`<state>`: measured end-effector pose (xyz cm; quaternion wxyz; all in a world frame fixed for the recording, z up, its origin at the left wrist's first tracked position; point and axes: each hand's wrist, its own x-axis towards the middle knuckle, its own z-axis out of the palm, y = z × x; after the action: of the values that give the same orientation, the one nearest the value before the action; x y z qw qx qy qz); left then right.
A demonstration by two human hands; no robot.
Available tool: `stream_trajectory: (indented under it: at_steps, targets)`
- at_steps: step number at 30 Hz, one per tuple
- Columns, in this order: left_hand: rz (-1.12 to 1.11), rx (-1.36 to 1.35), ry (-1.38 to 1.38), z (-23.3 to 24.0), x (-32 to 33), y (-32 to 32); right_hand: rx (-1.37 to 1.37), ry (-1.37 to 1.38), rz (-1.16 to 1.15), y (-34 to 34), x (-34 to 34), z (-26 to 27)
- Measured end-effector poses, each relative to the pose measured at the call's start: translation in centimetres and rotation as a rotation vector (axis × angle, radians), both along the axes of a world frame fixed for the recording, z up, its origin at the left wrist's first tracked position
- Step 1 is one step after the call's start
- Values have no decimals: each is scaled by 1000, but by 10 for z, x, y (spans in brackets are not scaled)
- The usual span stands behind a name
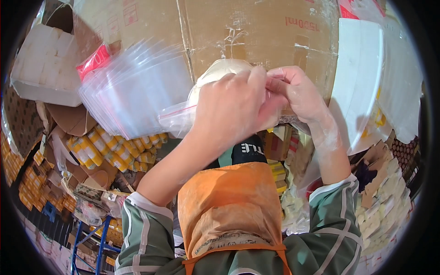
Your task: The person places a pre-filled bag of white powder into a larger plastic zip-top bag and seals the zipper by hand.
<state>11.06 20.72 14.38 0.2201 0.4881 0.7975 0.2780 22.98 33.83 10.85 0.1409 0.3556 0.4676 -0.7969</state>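
A clear zip-lock plastic bag (175, 118) with a red seal line lies before me on a cardboard surface. Something pale cream (223, 67) sits in or against it; my hands cover much of it, so its kind is unclear. My left hand (228, 101), blurred, arches across the bag with fingers curled onto its right end. Thumb and finger of my right hand (300, 91) pinch a pinkish edge there, close to the left fingertips. Whitish powder marks the right wrist. To the left, a fanned stack of empty clear zip-lock bags (134, 89) rests on the cardboard.
Flattened cardboard (268, 31), dusted white, covers the work surface. A white foam box (44, 65) stands left, near a red plastic packet (93, 62). White foam panels (359, 79) line the right side. Below are stacked yellow-wrapped packs (113, 147) and a blue metal frame (101, 240).
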Motion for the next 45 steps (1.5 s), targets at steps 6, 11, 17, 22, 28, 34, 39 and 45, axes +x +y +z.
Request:
stream_trajectory:
  at_steps: [6, 11, 17, 22, 28, 34, 39, 45]
  targets:
    - [-40, -63, -136, -24, -14, -1, 258, 96, -48, 21, 21, 8]
    - [-4, -22, -378, -22, -17, 1, 375, 106, -42, 16, 29, 12]
    - [-79, -47, -539, -16, -19, 12, 430, 96, 15, 11, 28, 16]
    - [-131, -73, -526, -16, -19, 15, 380, 46, 58, 19, 33, 19]
    - [-195, -182, -538, -11, -22, 22, -37, -134, -4, 29, 34, 28]
    - [-195, -245, -703, -15, -22, 26, 90, -22, -62, 27, 28, 24]
    - [-153, -243, -838, -20, -23, 23, 72, -30, -49, 23, 19, 30]
    - [-131, -225, -824, -18, -27, 20, 88, 81, -51, 23, 19, 23]
